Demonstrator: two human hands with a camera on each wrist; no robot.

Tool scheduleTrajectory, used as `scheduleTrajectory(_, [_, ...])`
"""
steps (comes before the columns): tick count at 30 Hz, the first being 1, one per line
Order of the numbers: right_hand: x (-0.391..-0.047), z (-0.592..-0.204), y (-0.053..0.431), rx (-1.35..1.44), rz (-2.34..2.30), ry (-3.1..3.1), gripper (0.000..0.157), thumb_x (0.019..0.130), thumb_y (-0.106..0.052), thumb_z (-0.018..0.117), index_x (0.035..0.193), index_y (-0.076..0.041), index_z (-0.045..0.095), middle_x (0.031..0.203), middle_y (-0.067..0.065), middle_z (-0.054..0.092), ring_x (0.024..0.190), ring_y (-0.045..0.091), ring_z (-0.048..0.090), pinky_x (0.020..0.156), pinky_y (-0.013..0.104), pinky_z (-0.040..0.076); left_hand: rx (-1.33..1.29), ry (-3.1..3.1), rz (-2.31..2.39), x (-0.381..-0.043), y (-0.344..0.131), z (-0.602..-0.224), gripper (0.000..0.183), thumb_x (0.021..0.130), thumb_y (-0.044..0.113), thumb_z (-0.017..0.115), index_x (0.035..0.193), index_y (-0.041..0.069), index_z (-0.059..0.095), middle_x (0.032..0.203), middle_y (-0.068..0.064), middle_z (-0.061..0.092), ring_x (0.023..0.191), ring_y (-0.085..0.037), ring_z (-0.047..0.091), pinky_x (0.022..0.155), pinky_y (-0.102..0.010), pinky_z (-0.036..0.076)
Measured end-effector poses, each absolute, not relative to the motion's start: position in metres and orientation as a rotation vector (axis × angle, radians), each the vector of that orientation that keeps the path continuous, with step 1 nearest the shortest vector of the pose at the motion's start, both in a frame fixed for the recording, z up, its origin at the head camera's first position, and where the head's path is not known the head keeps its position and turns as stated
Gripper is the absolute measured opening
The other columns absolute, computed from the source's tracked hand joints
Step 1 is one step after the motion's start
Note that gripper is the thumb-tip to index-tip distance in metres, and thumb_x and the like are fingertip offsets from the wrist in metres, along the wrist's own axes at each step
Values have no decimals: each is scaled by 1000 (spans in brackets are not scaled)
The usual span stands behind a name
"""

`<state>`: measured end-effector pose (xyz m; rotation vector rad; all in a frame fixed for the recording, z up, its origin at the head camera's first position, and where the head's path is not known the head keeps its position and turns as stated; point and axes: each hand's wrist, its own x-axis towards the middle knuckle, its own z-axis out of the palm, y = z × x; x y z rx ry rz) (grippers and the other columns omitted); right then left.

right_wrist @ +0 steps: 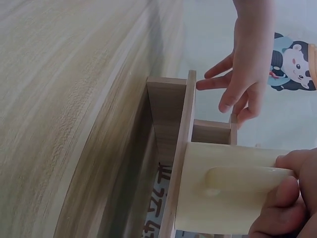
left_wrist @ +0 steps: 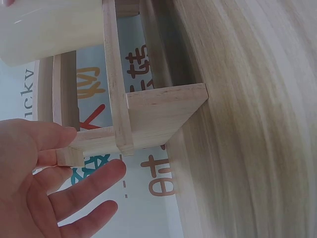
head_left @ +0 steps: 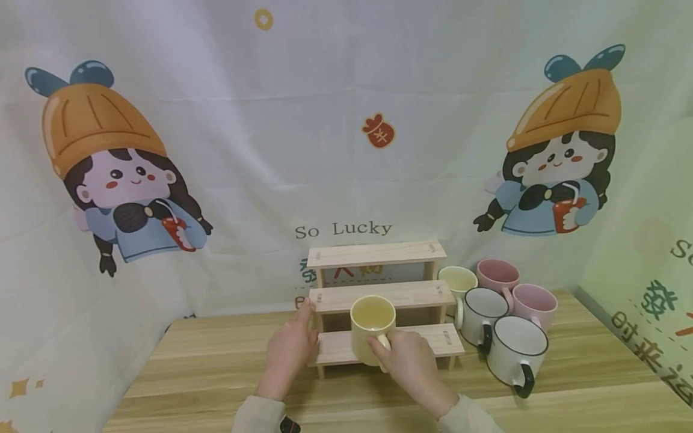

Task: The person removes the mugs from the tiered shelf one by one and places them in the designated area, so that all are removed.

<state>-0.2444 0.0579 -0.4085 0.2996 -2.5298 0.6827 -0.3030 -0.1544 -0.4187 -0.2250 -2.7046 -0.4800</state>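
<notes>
A pale yellow mug (head_left: 363, 337) stands upright at the lowest step of a three-tier wooden shelf (head_left: 346, 257). Its base meets the board in the right wrist view, where the handle (right_wrist: 237, 179) points toward the camera. My right hand (head_left: 414, 364) grips that handle between thumb and curled fingers. At the shelf's left end, my left hand (head_left: 289, 355) pinches the end of the middle board (left_wrist: 69, 156) with thumb and forefinger. Its other fingers (left_wrist: 91, 188) extend loosely beside the lower board.
Right of the shelf stand a cream mug (head_left: 457, 279), a dark pink mug (head_left: 498, 276), a light pink mug (head_left: 536, 304) and two white mugs with black rims, one behind (head_left: 479, 316) and one in front (head_left: 514, 355). A printed cloth (head_left: 325, 150) hangs behind the wooden table (head_left: 216, 361).
</notes>
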Motion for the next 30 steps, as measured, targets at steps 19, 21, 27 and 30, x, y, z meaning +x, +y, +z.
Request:
scheduleTrajectory(19, [-246, -418, 68, 349, 680, -2387, 41, 86, -25, 68, 55, -16, 43, 46, -8, 42, 43, 1, 32, 38, 15, 25, -209, -2720, -485, -303, -154, -416, 51, 85, 18, 70, 132, 14, 51, 140, -9, 52, 61, -27, 61, 43, -34, 40])
scheduleTrajectory(21, [-246, -418, 69, 350, 679, -2375, 41, 85, -25, 69, 55, -16, 43, 46, -8, 42, 43, 2, 33, 39, 16, 25, -211, -2717, -487, -303, -154, -416, 51, 85, 18, 70, 132, 14, 51, 139, -10, 53, 62, -28, 62, 43, -34, 41])
scheduleTrajectory(27, [-245, -416, 73, 349, 656, -2337, 40, 84, -25, 70, 55, -16, 43, 46, -7, 42, 43, 4, 34, 40, 17, 25, -200, -2743, -489, -303, -153, -415, 52, 86, 19, 69, 134, 14, 50, 140, -10, 52, 71, -33, 65, 45, -36, 43])
scheduleTrajectory(30, [-243, -415, 75, 350, 658, -2322, 38, 83, -24, 70, 56, -16, 45, 47, -6, 44, 44, 4, 36, 41, 18, 27, -190, -2751, -496, -303, -153, -416, 52, 86, 20, 69, 134, 15, 50, 142, -9, 51, 71, -33, 65, 45, -35, 43])
